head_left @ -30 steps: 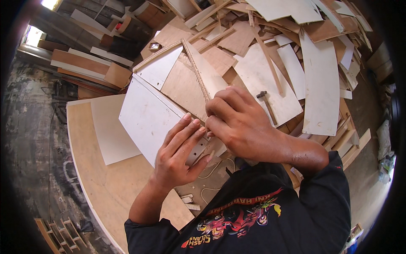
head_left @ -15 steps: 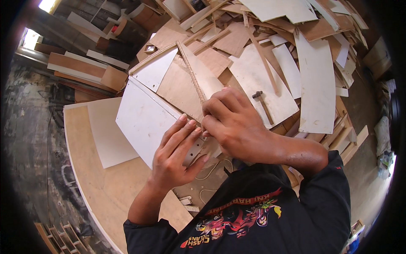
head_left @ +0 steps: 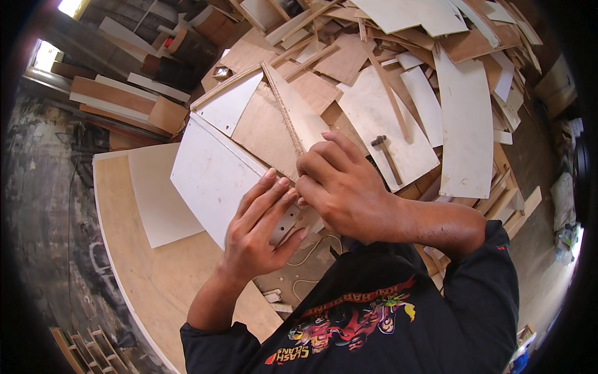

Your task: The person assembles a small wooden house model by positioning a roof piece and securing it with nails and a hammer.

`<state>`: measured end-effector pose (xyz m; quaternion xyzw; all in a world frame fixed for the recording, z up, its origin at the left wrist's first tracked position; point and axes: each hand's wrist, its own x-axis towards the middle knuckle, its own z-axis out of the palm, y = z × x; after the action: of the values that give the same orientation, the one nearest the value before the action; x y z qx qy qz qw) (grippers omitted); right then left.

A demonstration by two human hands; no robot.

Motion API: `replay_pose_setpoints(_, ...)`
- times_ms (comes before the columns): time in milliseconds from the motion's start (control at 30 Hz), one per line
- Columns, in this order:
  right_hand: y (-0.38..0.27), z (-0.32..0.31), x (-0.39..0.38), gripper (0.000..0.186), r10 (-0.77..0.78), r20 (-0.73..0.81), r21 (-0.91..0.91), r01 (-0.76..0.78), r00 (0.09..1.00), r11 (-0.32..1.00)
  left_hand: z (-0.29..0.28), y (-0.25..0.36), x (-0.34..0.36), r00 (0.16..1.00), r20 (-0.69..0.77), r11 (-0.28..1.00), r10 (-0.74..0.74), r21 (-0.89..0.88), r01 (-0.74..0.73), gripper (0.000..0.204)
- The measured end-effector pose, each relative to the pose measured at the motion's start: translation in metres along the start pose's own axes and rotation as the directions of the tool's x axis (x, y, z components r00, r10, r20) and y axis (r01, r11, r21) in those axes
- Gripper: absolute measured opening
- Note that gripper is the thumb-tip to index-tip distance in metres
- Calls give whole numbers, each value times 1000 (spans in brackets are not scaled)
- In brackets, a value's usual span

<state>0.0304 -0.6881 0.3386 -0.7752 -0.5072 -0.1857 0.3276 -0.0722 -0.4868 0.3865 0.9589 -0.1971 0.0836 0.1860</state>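
A box-like wooden piece with a white panel (head_left: 208,168) on its left side and thin raw-edged sides (head_left: 281,103) lies in front of me. My left hand (head_left: 254,227) rests along the white panel's near edge, fingers stretched out and thumb apart. Close beside its fingertips, my right hand (head_left: 346,187) is closed at the near corner, fingers bent and pressed together. Whatever they pinch is hidden behind the knuckles. Small dark holes show in the panel below my left fingers. To the right, a hammer (head_left: 391,163) with a wooden handle lies on a pale board (head_left: 411,156).
Offcuts and boards are heaped beyond the piece, including a long white board (head_left: 467,124) on the right. A large curved plywood sheet (head_left: 131,249) extends at the left. More boards (head_left: 118,103) are stacked at the far left. A pale cable (head_left: 298,290) lies below my hands.
My right hand has shifted slightly toward me, and one of its fingers now lifts a little away from the others. My left hand and the wooden piece stay almost where they were.
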Motion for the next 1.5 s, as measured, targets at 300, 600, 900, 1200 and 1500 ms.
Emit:
replay_pose_setpoints(300, 5, 3, -8, 23, 81, 28, 149, -84, 996, 985, -1, 0, 1, 1000, -15, 1000, -6, -14, 6, 52)
replay_pose_setpoints(600, 19, 1, -34, 40, 317, -108, 500, -224, 942, 837, 0, 1, 1, 1000, -25, 1000, -3, -10, 3, 54)
replay_pose_setpoints(900, 132, 131, -190, 33, 813, 22, 18, -813, 582, 582, 2, 3, 6, 997, -78, 1000, -7, -13, 6, 49)
replay_pose_setpoints(1200, 156, 186, -284, 46, 914, 236, -335, -855, 331, 396, 4, 18, 29, 983, -164, 992, -88, 79, 101, 27)
replay_pose_setpoints(1500, 175, 215, -305, 29, 928, 163, -174, -916, 334, 360, -7, 23, 39, 987, -86, 990, -133, 45, 137, 21)
